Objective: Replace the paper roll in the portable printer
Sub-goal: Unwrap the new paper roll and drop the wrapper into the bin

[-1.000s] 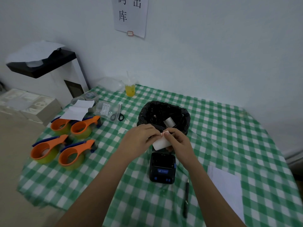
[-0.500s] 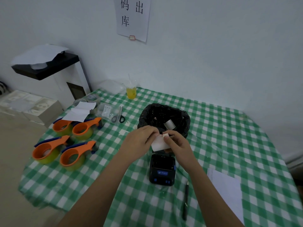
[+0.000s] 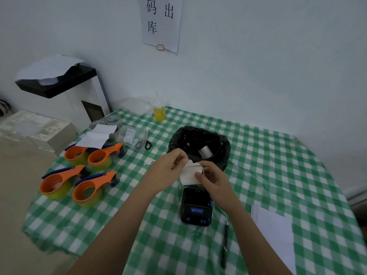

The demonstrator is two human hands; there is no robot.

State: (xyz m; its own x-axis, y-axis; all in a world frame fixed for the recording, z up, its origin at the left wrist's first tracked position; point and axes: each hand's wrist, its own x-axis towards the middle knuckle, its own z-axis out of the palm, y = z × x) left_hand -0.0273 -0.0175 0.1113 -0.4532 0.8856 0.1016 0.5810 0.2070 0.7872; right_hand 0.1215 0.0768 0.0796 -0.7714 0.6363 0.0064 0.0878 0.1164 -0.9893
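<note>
From the head camera, both hands meet above the back of the portable printer (image 3: 196,207), which sits on the bench (image 3: 278,155) under a green checked cloth. The right hand (image 3: 213,180) is closed around a white paper roll (image 3: 190,174), thumb pressed on its near face. The left hand (image 3: 167,169) pinches what looks like the loose leading edge at the roll's top left (the fingertips are bunched tight, so the exact grip is hard to read). The roll is held in the air, just above the printer and apart from it.

Behind the hands stands a bin lined with a black bag (image 3: 199,144); a grey roll core (image 3: 205,153) lies inside it, probably the spent one. A pen (image 3: 225,247) and a white sheet (image 3: 275,235) lie right of the printer, and four orange tape dispensers (image 3: 79,175) sit well to the left.

I cannot tell whether the printer's cover is open, since the hands and roll hide its rear. The risks from here, as I judge them: the loose edge could tear if pulled hard, the roll could unspool if the right hand slackens, and seating it the wrong way round would leave the thermal side facing away from the print head.
</note>
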